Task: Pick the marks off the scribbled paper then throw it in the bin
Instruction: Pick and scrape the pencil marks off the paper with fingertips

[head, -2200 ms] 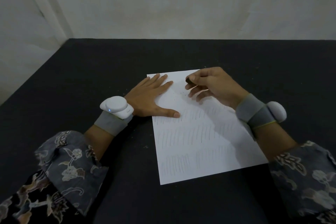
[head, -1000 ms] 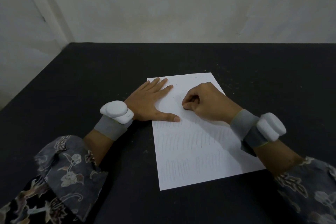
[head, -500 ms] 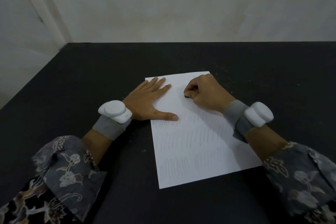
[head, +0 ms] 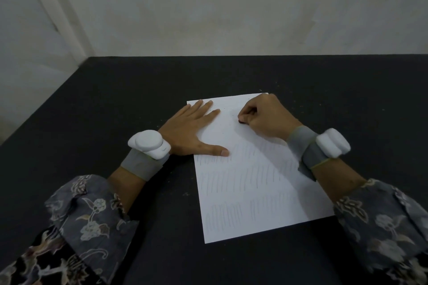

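A white sheet of paper lies on the black table, with rows of faint pencil strokes over its near two thirds and a bare upper part. My left hand presses flat on the sheet's upper left edge, fingers straight and thumb spread. My right hand is curled near the sheet's top right, pinching a small dark eraser whose tip touches the paper. Tiny dark crumbs dot the paper between the hands.
The black table runs back to a pale wall and ends at its left edge, beyond which the floor shows. Small crumbs lie scattered on the table right of the sheet. No bin is in view.
My right hand has slid with the eraser from mid-sheet up toward the top right corner. My left hand has stayed flat in place. The upper rows of strokes have faded.
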### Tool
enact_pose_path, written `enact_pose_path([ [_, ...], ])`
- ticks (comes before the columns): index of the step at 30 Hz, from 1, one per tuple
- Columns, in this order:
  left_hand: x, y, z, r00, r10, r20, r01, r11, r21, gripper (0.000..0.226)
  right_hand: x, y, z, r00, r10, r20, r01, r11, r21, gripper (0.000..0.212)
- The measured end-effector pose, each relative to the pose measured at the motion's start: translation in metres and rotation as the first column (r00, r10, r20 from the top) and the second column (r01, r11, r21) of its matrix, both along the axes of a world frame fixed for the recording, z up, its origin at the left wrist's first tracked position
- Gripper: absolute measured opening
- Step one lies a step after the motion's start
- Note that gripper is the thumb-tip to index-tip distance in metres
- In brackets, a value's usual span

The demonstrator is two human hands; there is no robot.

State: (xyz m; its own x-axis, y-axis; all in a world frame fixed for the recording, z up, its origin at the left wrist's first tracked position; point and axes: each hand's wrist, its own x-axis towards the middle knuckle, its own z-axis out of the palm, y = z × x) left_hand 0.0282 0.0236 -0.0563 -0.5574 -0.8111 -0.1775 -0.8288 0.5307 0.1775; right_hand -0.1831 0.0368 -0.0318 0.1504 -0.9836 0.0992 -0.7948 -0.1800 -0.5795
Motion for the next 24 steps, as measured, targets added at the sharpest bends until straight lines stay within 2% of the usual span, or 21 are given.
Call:
enact_pose_path([
  [5, 0.0, 0.001, -0.001, 1.0, 0.004, -0.004, -0.004, 1.0, -0.002, 0.13, 0.009, 0.024, 0.004, 0.981, 0.192, -0.033, -0.187, 0.976, 0.112, 0.008],
  [8, 0.0, 0.0, -0.001, 1.0, -0.003, -0.005, 0.003, 1.0, 0.013, 0.138, 0.005, 0.015, 0.004, 0.99, 0.136, -0.041, -0.133, 0.988, 0.077, 0.011],
  [12, 0.0, 0.001, 0.002, 1.0, 0.007, 0.001, -0.007, 1.0, 0.002, 0.128, 0.003, 0.001, 0.002, 0.999, -0.013, -0.03, 0.013, 1.0, -0.023, 0.014],
  [14, 0.001, 0.001, 0.001, 1.0, 0.013, 0.005, -0.013, 1.0, -0.001, 0.123, 0.006, 0.007, 0.001, 0.998, 0.029, -0.056, -0.029, 1.0, -0.006, 0.014],
  [18, 0.001, -0.001, -0.001, 1.0, -0.002, 0.002, 0.002, 1.0, 0.004, 0.136, 0.007, 0.024, 0.001, 0.987, 0.149, -0.061, -0.146, 0.988, 0.048, 0.014],
  [22, 0.001, -0.001, -0.001, 1.0, -0.001, -0.007, 0.002, 1.0, 0.01, 0.138, 0.0, 0.003, -0.002, 0.999, 0.003, -0.042, -0.002, 1.0, 0.018, 0.013],
  [24, 0.002, -0.001, -0.001, 1.0, -0.003, -0.014, 0.003, 1.0, 0.002, 0.138, -0.001, -0.003, -0.001, 0.996, -0.086, 0.018, 0.086, 0.996, -0.023, 0.014],
])
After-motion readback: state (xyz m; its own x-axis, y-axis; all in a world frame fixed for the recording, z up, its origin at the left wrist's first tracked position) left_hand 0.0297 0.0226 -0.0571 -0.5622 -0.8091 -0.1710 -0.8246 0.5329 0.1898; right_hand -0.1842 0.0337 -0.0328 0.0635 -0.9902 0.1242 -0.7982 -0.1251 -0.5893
